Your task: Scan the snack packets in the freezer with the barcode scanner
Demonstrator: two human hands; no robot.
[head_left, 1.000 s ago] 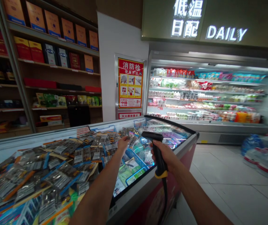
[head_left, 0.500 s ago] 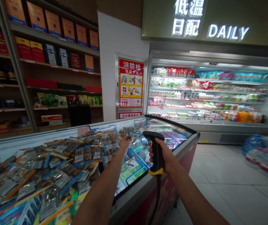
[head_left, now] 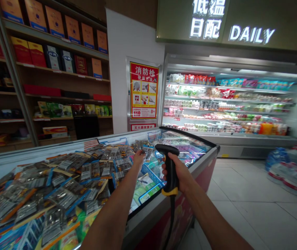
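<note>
My right hand (head_left: 178, 172) is wrapped round the grip of a black and yellow handheld barcode scanner (head_left: 171, 173). The scanner stands upright above the near rim of the chest freezer (head_left: 148, 205), its head tipped to the left and its cable hanging down. Further in, my left hand (head_left: 138, 158) is closed at the edge of a small clear packet (head_left: 148, 152) with a printed label. Its fingertips are small and partly hidden. Around and left of that hand lies a heap of similar clear packets (head_left: 65, 194) with blue, orange and tan edges.
A blue basket (head_left: 152, 175) sits inside the freezer below its glass. Behind are shelves of boxes (head_left: 73, 29), a red fire-hydrant notice (head_left: 144, 90) and a lit open chiller (head_left: 229, 104). Bundled water bottles (head_left: 291, 173) stand on the tiled floor at right.
The view has shifted slightly, so most things sit a little further left. Both hands keep nearly the same pose, the right one still round the scanner.
</note>
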